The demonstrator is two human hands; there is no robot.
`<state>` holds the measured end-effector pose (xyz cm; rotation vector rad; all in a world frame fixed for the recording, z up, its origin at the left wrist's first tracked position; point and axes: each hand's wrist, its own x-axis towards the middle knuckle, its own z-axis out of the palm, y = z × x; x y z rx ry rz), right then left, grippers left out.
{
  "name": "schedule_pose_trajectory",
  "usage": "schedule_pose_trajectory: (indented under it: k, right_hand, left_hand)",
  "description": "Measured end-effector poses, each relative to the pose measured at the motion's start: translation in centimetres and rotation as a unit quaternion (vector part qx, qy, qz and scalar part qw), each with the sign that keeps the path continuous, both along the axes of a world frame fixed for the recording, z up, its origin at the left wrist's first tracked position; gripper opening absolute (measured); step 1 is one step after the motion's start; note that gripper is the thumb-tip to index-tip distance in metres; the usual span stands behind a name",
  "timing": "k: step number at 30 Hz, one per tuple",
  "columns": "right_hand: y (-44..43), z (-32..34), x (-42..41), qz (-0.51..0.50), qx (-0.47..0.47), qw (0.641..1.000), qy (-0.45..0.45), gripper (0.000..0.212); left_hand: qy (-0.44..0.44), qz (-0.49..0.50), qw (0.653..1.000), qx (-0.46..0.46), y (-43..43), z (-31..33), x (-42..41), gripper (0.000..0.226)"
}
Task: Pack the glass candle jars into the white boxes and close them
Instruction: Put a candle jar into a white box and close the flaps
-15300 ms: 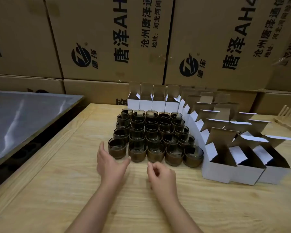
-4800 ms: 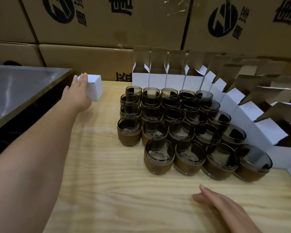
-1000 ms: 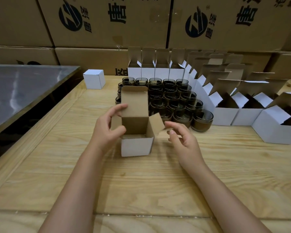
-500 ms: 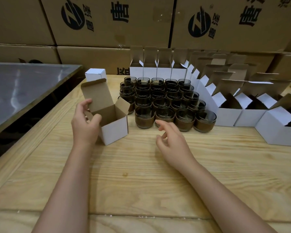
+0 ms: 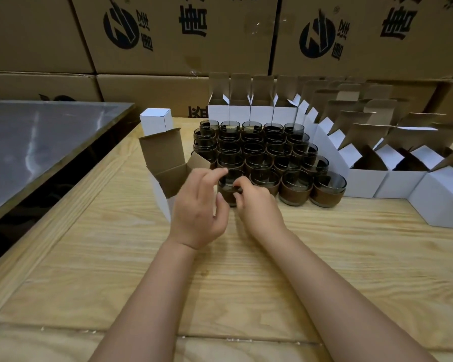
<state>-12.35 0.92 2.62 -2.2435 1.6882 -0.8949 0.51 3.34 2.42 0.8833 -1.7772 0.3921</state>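
Front jar (image 5: 229,190) stood upright at near-left corner of jar block (image 5: 272,152). Right hand (image 5: 259,207) pinched its near side at rim; left hand (image 5: 196,212) curled round its left flank. Open white box (image 5: 165,184) sat just left of left hand, lid flap raised. Reckoned jar had to lift and go left, left hand nearer box.

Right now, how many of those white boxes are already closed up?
1. The closed box stands at the far left of the table, behind the open box beside the left hand. Every other box in view has its flap up; some may lie out of view.
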Motion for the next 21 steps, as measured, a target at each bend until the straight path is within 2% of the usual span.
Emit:
schedule_pose_trajectory:
  k: [3, 5, 8, 11, 12, 14, 17, 19, 21]
  right_hand:
    - [1.4, -0.3, -0.7, 0.016, -0.041, 0.999, 0.014, 0.022]
    - [2.7, -0.7, -1.5, 0.034, -0.08, 0.996, 0.013, 0.022]
    - [4.2, -0.9, -2.8, 0.053, -0.161, 0.985, 0.01, 0.017]
    - [4.6, -0.9, -3.6, 0.054, -0.268, 0.962, 0.014, 0.014]
    - [4.6, -1.0, -3.7, 0.058, -0.292, 0.954, 0.016, 0.014]
    - [4.5, -1.1, -3.9, 0.07, -0.317, 0.946, 0.004, 0.016]
    - [4.1, -0.9, -4.1, 0.06, -0.286, 0.954, -0.07, 0.028]
    - [3.9, -0.5, -4.3, 0.061, -0.178, 0.963, -0.192, 0.044]
    - [3.8, 0.1, -4.5, 0.111, -0.021, 0.932, -0.344, 0.051]
  left_hand:
    - [-0.013, 0.027, 0.998, 0.053, 0.2, -0.5, -0.5, 0.032]
    - [-0.006, 0.042, 0.995, 0.093, 0.2, -0.8, -0.8, 0.034]
    - [0.017, 0.008, 0.978, 0.207, 0.0, -1.4, -1.0, 0.061]
    - [0.051, -0.075, 0.933, 0.349, 0.1, -1.8, -1.4, 0.091]
    - [0.079, -0.094, 0.921, 0.371, 0.1, -1.9, -1.7, 0.092]
    - [0.128, -0.111, 0.921, 0.351, -0.2, -1.9, -1.9, 0.082]
    - [0.179, -0.139, 0.914, 0.336, -0.4, -1.7, -2.2, 0.064]
    - [0.208, -0.16, 0.897, 0.355, -0.2, -1.5, -2.4, 0.054]
    - [0.218, -0.169, 0.886, 0.374, -0.2, -1.4, -2.6, 0.046]
